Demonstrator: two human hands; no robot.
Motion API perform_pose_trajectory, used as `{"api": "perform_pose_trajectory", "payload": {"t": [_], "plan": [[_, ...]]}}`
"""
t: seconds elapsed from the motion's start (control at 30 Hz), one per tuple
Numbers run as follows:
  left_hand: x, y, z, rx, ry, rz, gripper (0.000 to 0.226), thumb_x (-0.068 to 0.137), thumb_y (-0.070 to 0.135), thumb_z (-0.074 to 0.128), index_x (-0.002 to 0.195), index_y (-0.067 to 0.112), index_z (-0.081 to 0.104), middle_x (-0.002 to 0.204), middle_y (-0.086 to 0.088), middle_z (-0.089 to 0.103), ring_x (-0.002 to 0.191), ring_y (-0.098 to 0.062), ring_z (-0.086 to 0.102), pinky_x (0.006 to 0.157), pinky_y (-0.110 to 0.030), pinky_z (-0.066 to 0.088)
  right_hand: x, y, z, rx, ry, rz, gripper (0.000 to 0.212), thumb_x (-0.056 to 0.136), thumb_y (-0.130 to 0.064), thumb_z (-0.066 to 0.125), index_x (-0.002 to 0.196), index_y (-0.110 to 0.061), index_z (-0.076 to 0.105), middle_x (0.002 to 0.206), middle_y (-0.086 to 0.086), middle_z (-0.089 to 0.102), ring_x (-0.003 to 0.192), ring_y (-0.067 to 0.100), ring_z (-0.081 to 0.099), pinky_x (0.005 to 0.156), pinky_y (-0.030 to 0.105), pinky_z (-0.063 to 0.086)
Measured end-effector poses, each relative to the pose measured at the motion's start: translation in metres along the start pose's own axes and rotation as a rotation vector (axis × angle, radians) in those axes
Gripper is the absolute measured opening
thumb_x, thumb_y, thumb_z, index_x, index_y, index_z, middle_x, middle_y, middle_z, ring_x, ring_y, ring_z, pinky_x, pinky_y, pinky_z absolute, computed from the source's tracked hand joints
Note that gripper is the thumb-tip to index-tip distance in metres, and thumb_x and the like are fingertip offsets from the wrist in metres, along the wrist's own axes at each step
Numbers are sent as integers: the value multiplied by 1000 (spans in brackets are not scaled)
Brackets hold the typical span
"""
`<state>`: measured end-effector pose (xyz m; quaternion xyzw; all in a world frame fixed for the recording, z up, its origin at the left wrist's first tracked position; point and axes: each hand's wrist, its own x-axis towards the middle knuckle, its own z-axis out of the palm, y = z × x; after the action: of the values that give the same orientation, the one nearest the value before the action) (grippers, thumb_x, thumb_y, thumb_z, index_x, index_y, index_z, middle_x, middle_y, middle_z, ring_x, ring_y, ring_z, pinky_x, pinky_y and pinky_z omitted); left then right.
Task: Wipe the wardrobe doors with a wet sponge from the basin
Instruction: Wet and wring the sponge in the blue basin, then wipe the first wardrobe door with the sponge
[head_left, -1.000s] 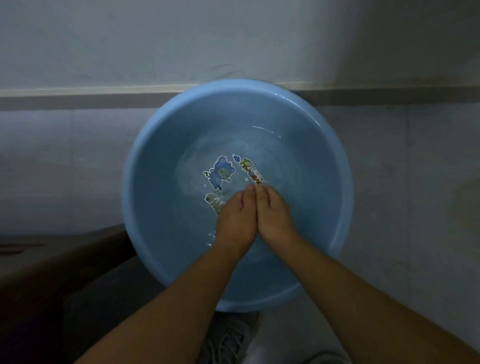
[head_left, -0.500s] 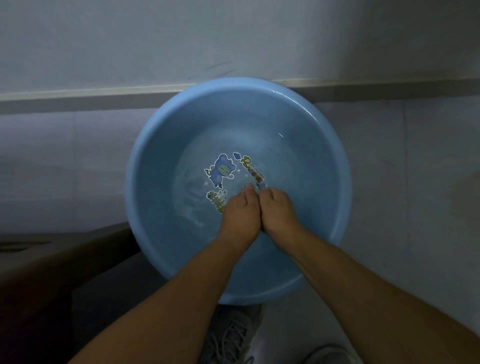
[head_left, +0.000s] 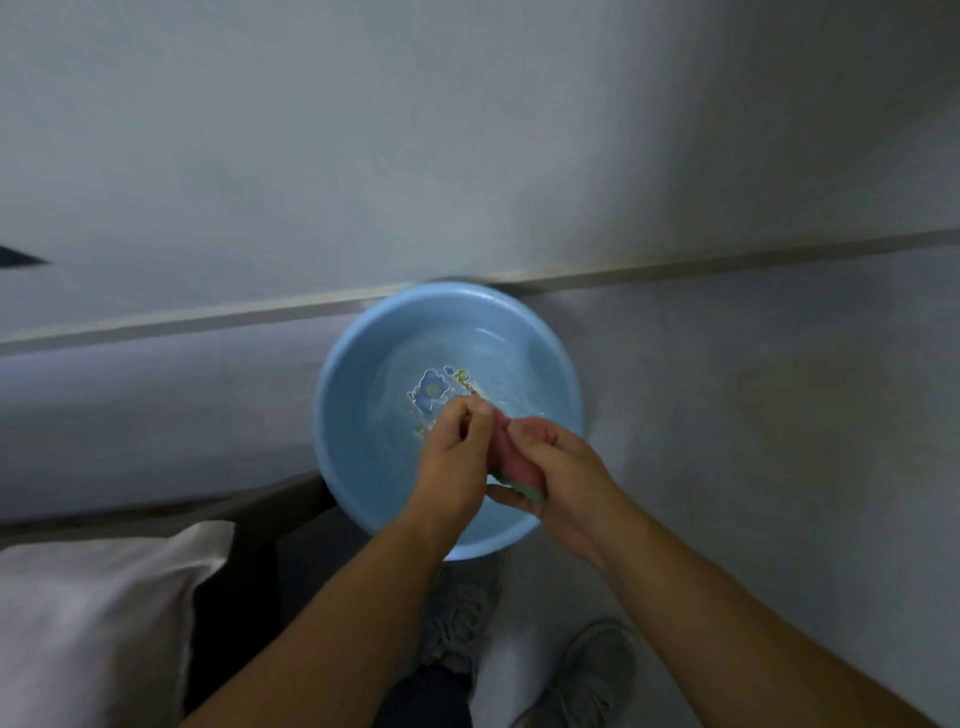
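A round blue basin (head_left: 343, 452) with shallow water and a cartoon sticker on its bottom stands on the floor against the wall. Above it my left hand (head_left: 454, 465) and my right hand (head_left: 558, 470) both grip a pink sponge (head_left: 511, 460) with a green underside, held between them over the water. Only the sponge's middle strip shows; the rest is hidden by my fingers. No wardrobe doors are in view.
A pale wall (head_left: 467, 130) with a skirting strip (head_left: 208, 312) runs behind the basin. A dark bed frame (head_left: 260, 509) and a white pillow (head_left: 104, 613) lie at the lower left. My two grey shoes (head_left: 582, 675) stand on the tiled floor (head_left: 753, 415) below the basin.
My hands, pressed together in the water before, have lifted out with the pink sponge now visible between them. The view has pulled back and up, so the basin looks smaller.
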<state>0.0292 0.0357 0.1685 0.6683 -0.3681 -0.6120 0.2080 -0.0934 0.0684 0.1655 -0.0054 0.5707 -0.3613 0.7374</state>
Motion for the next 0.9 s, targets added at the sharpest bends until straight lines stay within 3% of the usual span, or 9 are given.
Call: {"api": "perform_pose_trajectory", "payload": {"t": [0.13, 0.27, 0.37, 0.47, 0.6, 0.73, 0.83, 0.9], "plan": [[-48, 70, 0, 116, -113, 61, 20, 102, 15, 56, 86, 12, 67, 75, 5, 66, 76, -11, 61, 74, -27, 52, -80, -50, 6, 236, 44, -115, 29, 101, -10, 59, 125, 6, 58, 114, 29, 70, 105, 40, 72, 77, 41, 62], [-101, 151, 15, 329, -262, 65, 25, 101, 19, 59, 81, 28, 72, 75, 10, 73, 76, -4, 67, 78, -31, 52, -176, -106, 8, 365, 126, -229, 20, 99, -4, 60, 117, 5, 62, 103, 43, 57, 105, 46, 65, 78, 39, 62], [-144, 219, 35, 403, -343, 94, 16, 99, 26, 62, 86, 30, 72, 77, 4, 75, 81, -14, 72, 84, -41, 55, -253, -144, 0, 337, 249, -334, 19, 100, -8, 59, 112, 5, 63, 95, 37, 64, 103, 44, 69, 82, 39, 62], [-194, 288, 52, 472, -418, 176, 13, 100, 25, 60, 90, 28, 67, 79, 1, 75, 85, -19, 72, 88, -43, 54, -337, -173, -14, 51, 445, -488, 23, 105, -14, 53, 107, 8, 62, 95, 22, 76, 96, 38, 75, 86, 41, 62], [-260, 367, 70, 592, -542, 336, 15, 101, 22, 59, 90, 26, 67, 83, -3, 74, 87, -23, 71, 81, -36, 51, -448, -197, -38, -327, 758, -627, 16, 107, -18, 49, 95, -20, 60, 83, -11, 77, 78, 15, 76, 75, 38, 63], [-302, 417, 104, 764, -681, 486, 12, 102, 29, 56, 96, 27, 66, 91, -1, 74, 90, -23, 71, 88, -39, 53, -537, -201, -63, -395, 983, -690, 20, 107, -20, 49, 89, -25, 57, 79, -27, 72, 73, -1, 71, 69, 24, 57], [-331, 443, 151, 882, -781, 652, 8, 102, 34, 56, 104, 32, 64, 102, 5, 71, 99, -17, 67, 87, -30, 50, -592, -199, -91, -251, 1091, -733, 19, 104, -19, 56, 87, -17, 64, 80, -18, 76, 76, 1, 72, 76, 30, 59], [-356, 456, 191, 950, -856, 767, 26, 104, 40, 52, 125, 29, 61, 119, 7, 66, 108, -14, 63, 91, -26, 45, -624, -199, -115, -102, 1150, -768, 17, 100, -17, 62, 85, -11, 68, 81, -8, 78, 82, 10, 75, 85, 38, 59]]}}
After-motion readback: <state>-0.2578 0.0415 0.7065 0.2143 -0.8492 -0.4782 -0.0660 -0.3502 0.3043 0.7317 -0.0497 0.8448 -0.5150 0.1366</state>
